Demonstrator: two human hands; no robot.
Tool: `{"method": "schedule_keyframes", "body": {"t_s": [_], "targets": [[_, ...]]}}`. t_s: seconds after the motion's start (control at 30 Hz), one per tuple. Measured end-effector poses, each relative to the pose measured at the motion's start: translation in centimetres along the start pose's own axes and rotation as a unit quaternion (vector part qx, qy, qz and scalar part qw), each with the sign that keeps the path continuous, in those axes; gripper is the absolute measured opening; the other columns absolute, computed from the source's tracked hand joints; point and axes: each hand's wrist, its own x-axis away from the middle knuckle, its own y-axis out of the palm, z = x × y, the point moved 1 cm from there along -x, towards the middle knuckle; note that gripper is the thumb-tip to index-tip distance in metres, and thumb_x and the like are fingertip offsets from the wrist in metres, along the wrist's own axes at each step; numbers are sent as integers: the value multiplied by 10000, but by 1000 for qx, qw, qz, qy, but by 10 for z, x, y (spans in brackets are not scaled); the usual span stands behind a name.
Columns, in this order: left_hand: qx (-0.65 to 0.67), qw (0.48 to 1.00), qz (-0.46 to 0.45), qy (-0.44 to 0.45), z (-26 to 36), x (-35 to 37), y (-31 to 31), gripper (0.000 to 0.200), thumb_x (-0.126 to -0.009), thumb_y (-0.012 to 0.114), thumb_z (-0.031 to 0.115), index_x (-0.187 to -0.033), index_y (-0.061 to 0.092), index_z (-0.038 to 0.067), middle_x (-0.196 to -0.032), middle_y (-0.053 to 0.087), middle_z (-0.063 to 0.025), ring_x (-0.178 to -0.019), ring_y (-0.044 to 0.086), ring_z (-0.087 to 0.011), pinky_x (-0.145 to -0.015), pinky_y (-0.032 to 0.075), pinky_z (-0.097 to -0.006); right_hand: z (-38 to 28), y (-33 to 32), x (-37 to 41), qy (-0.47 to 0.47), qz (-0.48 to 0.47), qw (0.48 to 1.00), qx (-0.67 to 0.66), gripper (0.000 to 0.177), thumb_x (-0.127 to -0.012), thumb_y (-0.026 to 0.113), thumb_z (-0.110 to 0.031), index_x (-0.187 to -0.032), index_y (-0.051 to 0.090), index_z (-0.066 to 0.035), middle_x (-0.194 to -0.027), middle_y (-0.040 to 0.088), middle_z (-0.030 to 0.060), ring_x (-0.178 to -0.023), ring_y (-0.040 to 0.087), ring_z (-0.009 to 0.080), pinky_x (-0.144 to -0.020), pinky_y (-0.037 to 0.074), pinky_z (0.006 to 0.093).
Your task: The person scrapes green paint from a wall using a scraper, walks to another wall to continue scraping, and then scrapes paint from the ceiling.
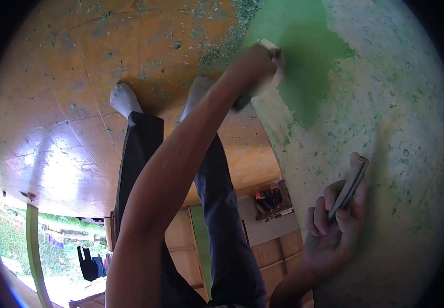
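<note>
Blurred by motion, my left hand (258, 64) is closed at the green-painted wall (314, 51). It grips what looks like a scraper (278, 72), with a pale flat edge at the wall and a dark end below the hand. Lower right, my right hand (335, 220) is palm up, its fingers curled around a folded, pale grey-beige sheet (353, 177). The sheet's layered end sticks out past the fingertips. Beside that hand, the wall shows bare whitish patches (386, 92) with specks of green paint left on them.
Green paint flakes (222, 54) lie along the wall's foot and over the orange-brown floor (176, 25). My feet (124, 100) stand on that floor. Further off are a small shelf (274, 200) holding things, a bright opening (52, 251), and dark hanging clothes (88, 264).
</note>
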Motion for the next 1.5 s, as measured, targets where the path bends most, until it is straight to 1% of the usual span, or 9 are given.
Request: {"method": "schedule_keyframes", "body": {"t_s": [0.1,0.27,0.33,0.47,0.67,0.77,0.83,1.03,1.5], "targets": [[16,997,-10,-69,3,-23,-11,533,-802,551,85,-1333,511,68,-687,599,-98,-501,568,-177,-489,498,-338,-5,1,-1,-9,6,1000,5,731,-761,452,-116,-1428,232,85,-800,437,88,-463,306,58,-387,273,203],[39,998,-31,-36,2,-9,1,546,-820,575,101,-1354,476,43,-679,583,-82,-475,552,-167,-449,488,-333,-4,-1,0,18,-2,1000,-16,736,-768,469,-121,-1427,221,94,-793,435,86,-463,307,56,-390,272,199],[-24,991,-15,-133,-13,-50,-6,541,-824,587,118,-1352,485,57,-682,585,-81,-501,566,-162,-464,490,-328,-2,-2,-2,13,-25,999,-15,755,-817,473,-133,-1470,131,28,-807,471,58,-439,335,47,-373,313,181],[12,998,-47,-40,-10,-22,-11,540,-827,594,123,-1354,487,79,-705,604,-85,-557,595,-159,-492,495,-315,-6,-7,-3,33,-44,998,-32,756,-813,472,-122,-1469,129,33,-804,468,56,-444,333,46,-377,309,178],[0,998,-42,-36,-17,-17,-7,558,-835,613,185,-1369,471,103,-750,618,-84,-583,587,-144,-579,501,-308,0,-4,-4,14,-23,1000,11,764,-805,473,-116,-1468,127,43,-808,464,56,-471,338,46,-400,309,178],[-12,1000,-16,-1,-25,18,15,563,-842,591,168,-1384,446,125,-742,632,-138,-595,602,-188,-603,498,-345,-2,3,-1,-11,2,1000,16,703,-785,466,-161,-1404,273,111,-790,452,88,-476,310,55,-409,266,189],[-99,977,77,175,-34,38,33,531,-858,557,136,-1378,454,158,-739,619,-214,-595,603,-267,-630,491,-369,-4,1,0,-7,-9,1000,-4,696,-787,459,-148,-1406,271,108,-796,454,89,-480,317,53,-408,257,186],[-92,977,127,145,-33,27,34,493,-862,551,69,-1344,494,155,-751,573,-288,-627,597,-369,-670,475,-406,5,1,-1,-22,-2,1000,10,687,-794,450,-132,-1407,259,113,-797,463,87,-481,327,50,-404,261,187],[-134,971,118,156,-32,41,44,525,-842,507,-39,-1343,491,117,-739,584,-281,-697,616,-415,-667,462,-472,0,1,-5,-28,-6,999,15,681,-809,464,-141,-1402,257,123,-785,460,88,-487,329,50,-413,277,185]]}}
